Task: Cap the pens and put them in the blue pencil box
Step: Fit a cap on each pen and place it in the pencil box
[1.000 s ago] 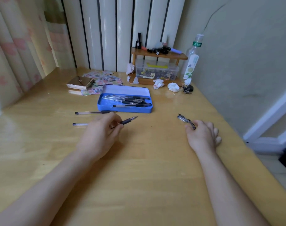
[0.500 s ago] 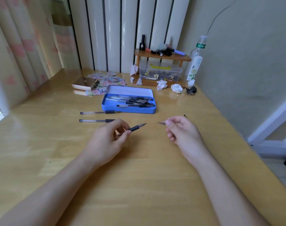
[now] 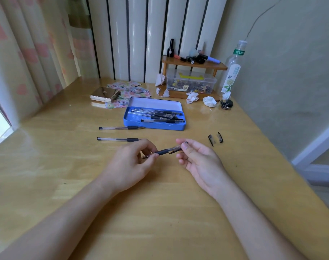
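Note:
My left hand (image 3: 130, 166) grips a clear black-grip pen (image 3: 161, 152) by its barrel. My right hand (image 3: 198, 161) pinches a pen cap (image 3: 176, 148) that sits over the pen's tip end. The open blue pencil box (image 3: 154, 125) lies beyond my hands and holds several capped pens. Two uncapped pens (image 3: 120, 127) (image 3: 117, 139) lie side by side on the table to the left of the box. Two loose caps (image 3: 211, 140) (image 3: 220, 137) rest on the table to the right of my right hand.
The wooden table (image 3: 160, 212) meets a wall on the right. At the back stand a small wooden shelf (image 3: 193, 64) over a clear plastic box (image 3: 191, 82), a bottle (image 3: 232, 72), crumpled tissues (image 3: 209, 101), keys (image 3: 226, 104) and a gold box (image 3: 104, 94) on patterned papers.
My right hand picked a cap from the right side of the table and carried it left to the pen in my left hand. The cap now covers the pen's tip.

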